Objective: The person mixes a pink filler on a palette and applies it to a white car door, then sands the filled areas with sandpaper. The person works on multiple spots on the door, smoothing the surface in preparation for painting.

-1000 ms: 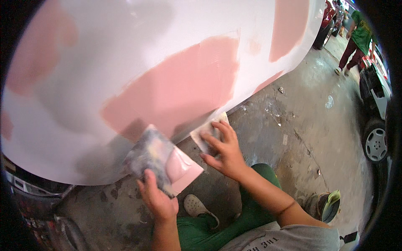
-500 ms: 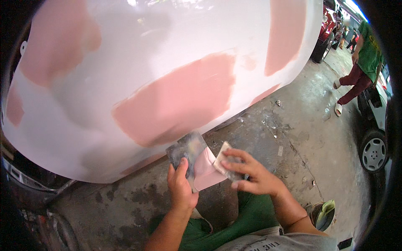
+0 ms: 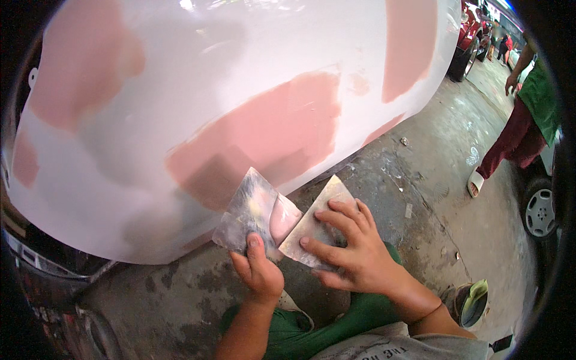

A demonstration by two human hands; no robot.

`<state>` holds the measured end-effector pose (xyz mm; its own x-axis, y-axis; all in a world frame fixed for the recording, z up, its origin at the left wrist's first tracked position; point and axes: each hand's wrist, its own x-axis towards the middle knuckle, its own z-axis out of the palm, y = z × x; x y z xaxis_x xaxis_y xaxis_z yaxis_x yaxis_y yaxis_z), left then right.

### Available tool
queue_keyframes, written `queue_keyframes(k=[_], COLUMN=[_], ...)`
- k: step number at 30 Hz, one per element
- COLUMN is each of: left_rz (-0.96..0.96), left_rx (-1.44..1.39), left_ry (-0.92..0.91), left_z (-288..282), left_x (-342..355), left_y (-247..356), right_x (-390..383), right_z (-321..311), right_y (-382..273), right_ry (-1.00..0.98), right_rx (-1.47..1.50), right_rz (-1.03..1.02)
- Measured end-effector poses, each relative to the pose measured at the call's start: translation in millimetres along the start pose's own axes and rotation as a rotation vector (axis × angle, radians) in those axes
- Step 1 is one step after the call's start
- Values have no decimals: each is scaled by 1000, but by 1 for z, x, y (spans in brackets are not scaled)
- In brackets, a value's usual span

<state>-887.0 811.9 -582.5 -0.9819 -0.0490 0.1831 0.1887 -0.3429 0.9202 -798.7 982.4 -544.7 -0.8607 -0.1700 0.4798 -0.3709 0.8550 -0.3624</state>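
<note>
My left hand (image 3: 262, 271) grips a smeared grey mixing board (image 3: 241, 211) at its lower edge, thumb on top. A mound of pink body filler (image 3: 284, 219) lies on the right part of that board. My right hand (image 3: 367, 259) holds a flat, squarish spreader (image 3: 331, 193), its fingers spread over the upper face and its left edge against or just beside the filler. Beyond both hands is a white car body panel (image 3: 198, 78) with several pink filler patches, the nearest a large pink patch (image 3: 270, 129).
At right, a person (image 3: 531, 114) in a green shirt and dark red trousers stands by a parked car's wheel (image 3: 540, 213). A round container (image 3: 471, 305) with something yellow-green in it sits on the stained concrete floor (image 3: 426, 240). A red vehicle (image 3: 470, 27) is farther back.
The spreader has turned so its broad face shows, and the filler is now a smaller, thicker mound. The board has shifted up and left. The person at right has stepped nearer.
</note>
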Motion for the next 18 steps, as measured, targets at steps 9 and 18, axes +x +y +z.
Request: queue_keyframes(k=[9, 18], left_rz=[177, 376], left_rx=[83, 287], left_ry=[327, 90], left_z=[-2, -45], left_x=[12, 13], left_y=[-1, -45], right_x=[20, 115], right_z=[16, -16], right_y=[47, 73], right_ry=[80, 525], right_rx=[-166, -340], right_rz=[112, 44])
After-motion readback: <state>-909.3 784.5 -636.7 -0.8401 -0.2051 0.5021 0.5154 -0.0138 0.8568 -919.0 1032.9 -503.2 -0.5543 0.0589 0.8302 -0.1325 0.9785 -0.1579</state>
